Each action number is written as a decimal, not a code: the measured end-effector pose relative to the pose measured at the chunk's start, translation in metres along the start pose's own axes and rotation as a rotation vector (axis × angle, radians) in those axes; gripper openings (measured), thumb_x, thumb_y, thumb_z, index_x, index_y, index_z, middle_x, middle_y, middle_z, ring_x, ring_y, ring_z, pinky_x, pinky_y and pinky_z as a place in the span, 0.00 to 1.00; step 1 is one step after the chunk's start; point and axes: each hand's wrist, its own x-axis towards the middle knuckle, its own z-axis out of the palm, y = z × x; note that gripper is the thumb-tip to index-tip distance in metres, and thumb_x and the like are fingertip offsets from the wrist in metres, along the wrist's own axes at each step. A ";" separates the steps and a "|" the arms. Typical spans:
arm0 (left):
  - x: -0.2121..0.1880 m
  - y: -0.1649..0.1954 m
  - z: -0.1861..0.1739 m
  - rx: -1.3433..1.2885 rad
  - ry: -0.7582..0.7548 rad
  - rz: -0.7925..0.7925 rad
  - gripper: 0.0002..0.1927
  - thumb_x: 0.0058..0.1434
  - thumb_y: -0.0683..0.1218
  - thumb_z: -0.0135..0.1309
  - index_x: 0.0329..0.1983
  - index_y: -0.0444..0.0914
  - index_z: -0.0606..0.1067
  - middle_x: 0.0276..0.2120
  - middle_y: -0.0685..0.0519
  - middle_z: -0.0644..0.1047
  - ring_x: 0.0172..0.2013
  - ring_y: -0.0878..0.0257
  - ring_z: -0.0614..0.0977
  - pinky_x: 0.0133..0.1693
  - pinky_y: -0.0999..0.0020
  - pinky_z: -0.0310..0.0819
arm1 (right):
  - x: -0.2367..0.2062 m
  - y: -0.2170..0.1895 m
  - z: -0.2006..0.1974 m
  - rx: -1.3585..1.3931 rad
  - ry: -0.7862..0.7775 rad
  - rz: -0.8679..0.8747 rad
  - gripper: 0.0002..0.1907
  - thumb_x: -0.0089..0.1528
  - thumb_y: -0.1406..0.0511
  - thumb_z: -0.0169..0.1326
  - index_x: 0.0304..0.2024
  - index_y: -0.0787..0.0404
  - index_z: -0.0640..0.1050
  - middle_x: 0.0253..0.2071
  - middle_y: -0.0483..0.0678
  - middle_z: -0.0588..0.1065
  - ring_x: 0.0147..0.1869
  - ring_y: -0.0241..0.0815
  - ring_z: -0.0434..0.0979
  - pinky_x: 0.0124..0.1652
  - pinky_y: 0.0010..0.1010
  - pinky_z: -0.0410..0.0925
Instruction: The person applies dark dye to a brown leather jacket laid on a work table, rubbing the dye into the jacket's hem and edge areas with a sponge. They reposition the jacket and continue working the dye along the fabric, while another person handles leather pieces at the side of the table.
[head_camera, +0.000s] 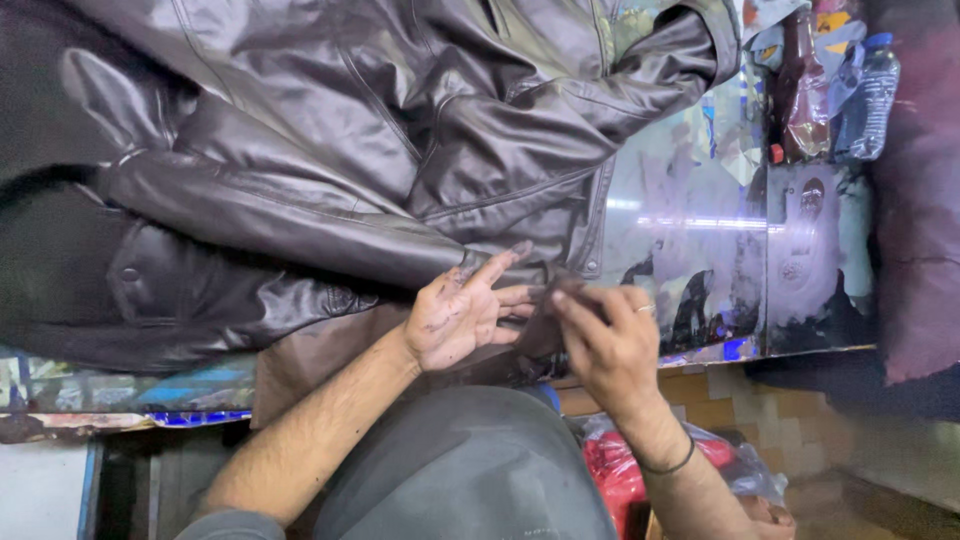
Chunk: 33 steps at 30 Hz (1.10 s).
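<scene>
Holding: left hand (458, 315) sits palm-up with fingers spread and stained dark, looks like it's acting as a little palette for dye or polish, that's my guess.
Right hand: right hand (610, 345) has its fingertips bunched together, pinching a small dark wad (562, 290) right at the left fingertips, probably a cloth, too blurry to be sure.
Jacket: brown leather jacket (380, 150) lies flat just beyond the fingertips, sleeve (300, 215) nearest, so it's within easy reach.
Table: glossy patterned tabletop (700, 220) shows past the right fingers.
Containers: brown bottle (800, 90) and clear plastic water bottle (868, 95) well away from the fingers, contents hard to tell.
Bag: plastic bag (740, 470) with something red inside, under the right wrist.
</scene>
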 end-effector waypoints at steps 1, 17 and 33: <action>0.000 0.000 -0.001 -0.005 0.025 -0.003 0.51 0.65 0.72 0.45 0.84 0.48 0.43 0.70 0.39 0.63 0.63 0.53 0.70 0.64 0.49 0.62 | -0.001 -0.001 -0.001 0.019 -0.014 0.010 0.18 0.55 0.73 0.64 0.48 0.56 0.82 0.43 0.48 0.75 0.45 0.51 0.73 0.43 0.40 0.68; 0.003 -0.005 -0.001 -0.030 0.018 0.053 0.48 0.68 0.71 0.42 0.84 0.46 0.46 0.67 0.41 0.66 0.61 0.55 0.71 0.65 0.48 0.62 | -0.032 -0.003 -0.003 0.063 -0.081 -0.170 0.21 0.50 0.70 0.64 0.47 0.55 0.83 0.43 0.47 0.76 0.44 0.49 0.74 0.42 0.40 0.68; -0.010 -0.010 -0.008 0.071 0.037 0.012 0.53 0.64 0.75 0.42 0.84 0.48 0.41 0.67 0.46 0.66 0.57 0.61 0.71 0.58 0.59 0.66 | -0.019 -0.026 -0.018 0.137 -0.301 -0.225 0.22 0.48 0.67 0.64 0.47 0.54 0.82 0.46 0.48 0.76 0.45 0.50 0.74 0.41 0.41 0.67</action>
